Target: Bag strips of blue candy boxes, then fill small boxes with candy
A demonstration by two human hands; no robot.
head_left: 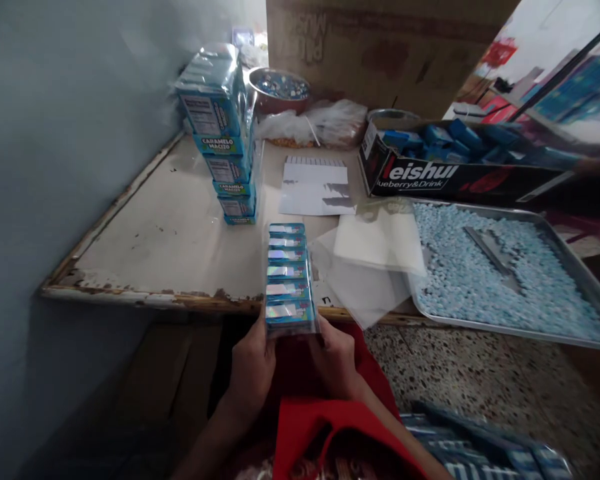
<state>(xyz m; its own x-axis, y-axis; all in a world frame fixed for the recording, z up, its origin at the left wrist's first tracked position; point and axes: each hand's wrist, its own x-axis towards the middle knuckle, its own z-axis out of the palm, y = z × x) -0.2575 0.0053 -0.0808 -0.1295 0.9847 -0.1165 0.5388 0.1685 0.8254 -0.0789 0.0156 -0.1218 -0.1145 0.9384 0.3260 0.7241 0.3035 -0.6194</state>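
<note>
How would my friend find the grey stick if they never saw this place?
At the right of the table is a big metal tray of pale blue bits. The grey stick lies slanting on them, the only long thing among tiny pieces.

Candy-packing workshop, worn table (145, 227), tray of pieces (460, 293), stacked boxes (220, 153)

I see a chipped, pale worktop (145, 227) against a plain grey-blue wall (80, 133), speckled floor (410, 363) beneath, daylight-bright background behind.
</note>
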